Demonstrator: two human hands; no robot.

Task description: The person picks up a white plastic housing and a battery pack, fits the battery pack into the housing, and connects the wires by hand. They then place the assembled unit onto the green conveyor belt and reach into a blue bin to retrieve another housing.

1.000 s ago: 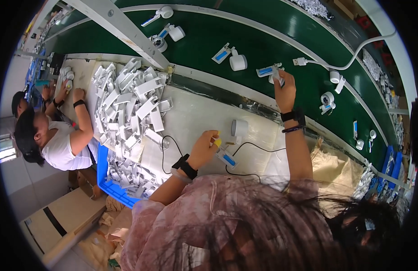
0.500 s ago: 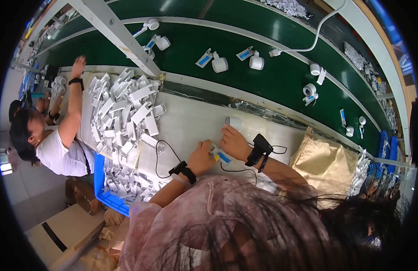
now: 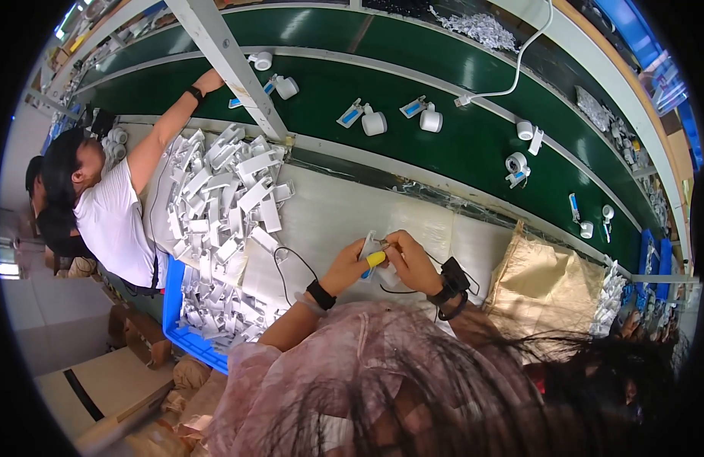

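Nearest, a white plastic casing [image 3: 370, 243] is gripped by the left hand [image 3: 346, 268], with the right hand's [image 3: 414, 266] fingertips closed against it; its work seems unfinished. Beyond, loose white casings [image 3: 222, 183] are left heaped without cups; farthest, casings with white cups [image 3: 374, 123] are laid on the green conveyor belt [image 3: 474, 129].

The narrow white casing [image 3: 371, 243] at the bench [image 3: 329, 206] looks like smooth hard plastic, as do the heaped white angular shells [image 3: 237, 186], satin rather than glossy. The bench wears a smooth, faintly shiny pale covering. Beyond it, the green flat belt [image 3: 314, 103] is glossy; the upright white post [image 3: 228, 68] resembles painted metal, scuffed. The blue rectangular crate [image 3: 174, 301] is plastic, the brown sack [image 3: 550, 266] crinkled and papery, the mottled pink top [image 3: 314, 358] soft matt cloth.
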